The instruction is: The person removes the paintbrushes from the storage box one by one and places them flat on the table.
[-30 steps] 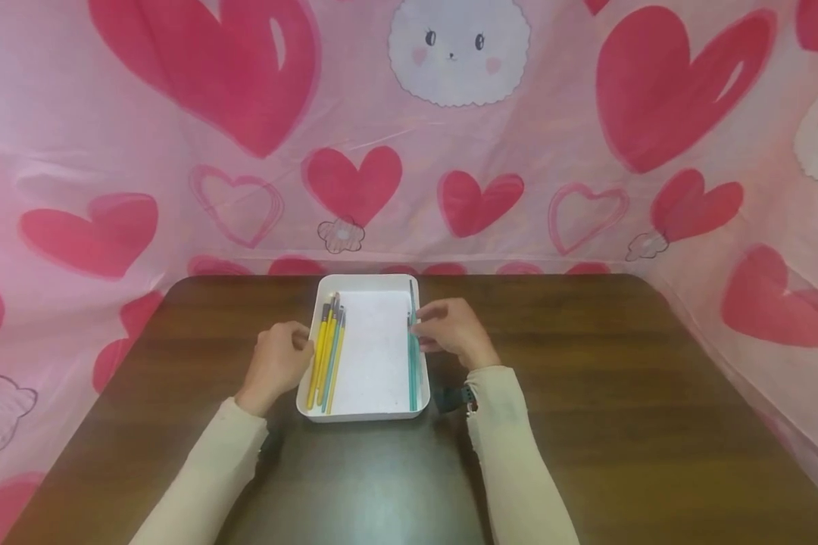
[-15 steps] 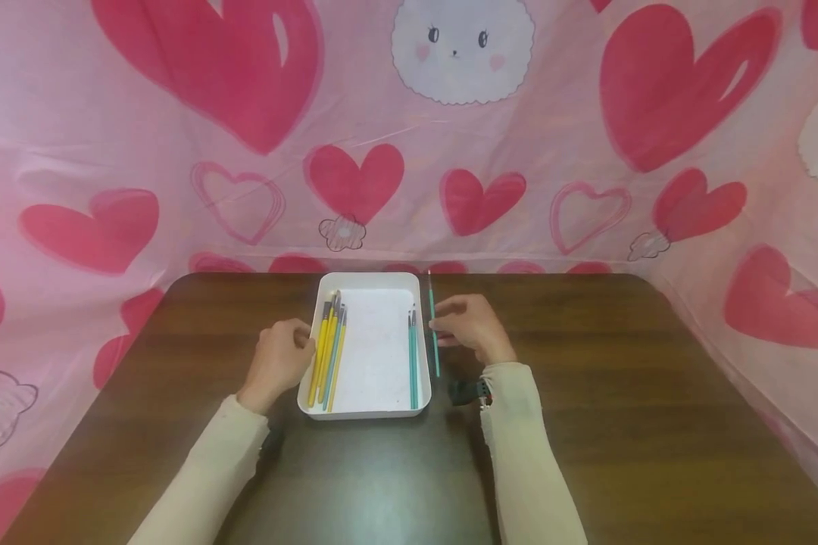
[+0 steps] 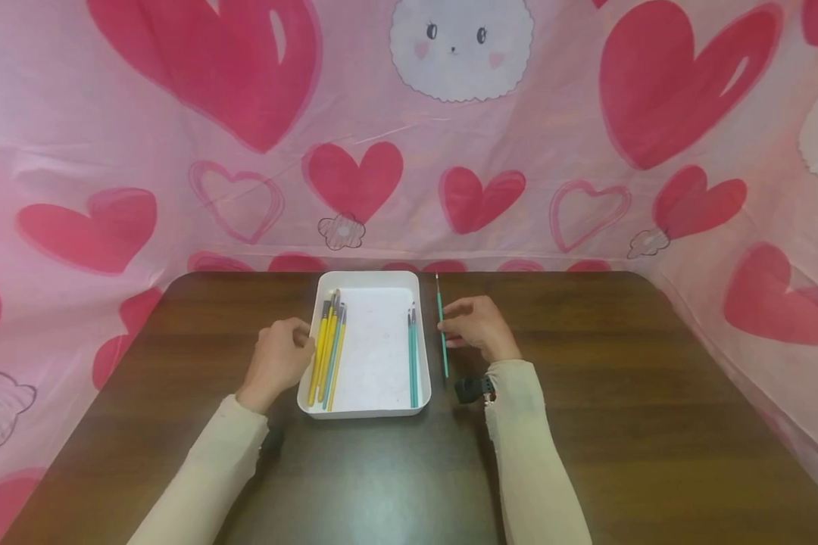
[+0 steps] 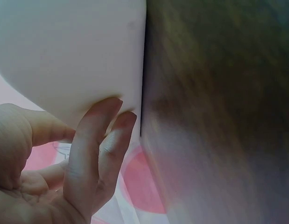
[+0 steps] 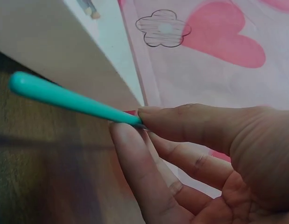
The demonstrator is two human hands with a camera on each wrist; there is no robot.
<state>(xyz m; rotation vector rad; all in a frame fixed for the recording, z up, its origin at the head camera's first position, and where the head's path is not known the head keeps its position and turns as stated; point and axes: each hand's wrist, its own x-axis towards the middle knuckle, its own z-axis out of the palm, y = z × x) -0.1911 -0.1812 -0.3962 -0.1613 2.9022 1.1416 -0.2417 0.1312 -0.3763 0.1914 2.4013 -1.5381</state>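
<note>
In the head view my right hand (image 3: 482, 331) pinches a thin teal paintbrush (image 3: 444, 353) between thumb and fingers, just outside the tray's right side. Its bristles point away from me; in the right wrist view the teal handle's (image 5: 65, 97) rounded end sticks out past the fingertips. My left hand (image 3: 279, 362) holds the left side of a white tray (image 3: 364, 414). From the left wrist, two fingertips press the tray's outer wall (image 4: 83, 56), and the thumb tip is hidden. Yellow brushes (image 3: 322, 348) and a blue one lie along the tray's left; teal brushes (image 3: 413, 371) lie along its right.
The tray stands on a dark brown wooden table (image 3: 586, 424), near its far edge. A pink cloth (image 3: 552, 136) with red hearts hangs behind and at both sides. A dark watch-like band (image 3: 473, 389) sits at the right wrist.
My right hand has lifted a teal paintbrush out from the tray's right side and carried it rightward over the rim. The left hand has stayed at the tray's left side.
</note>
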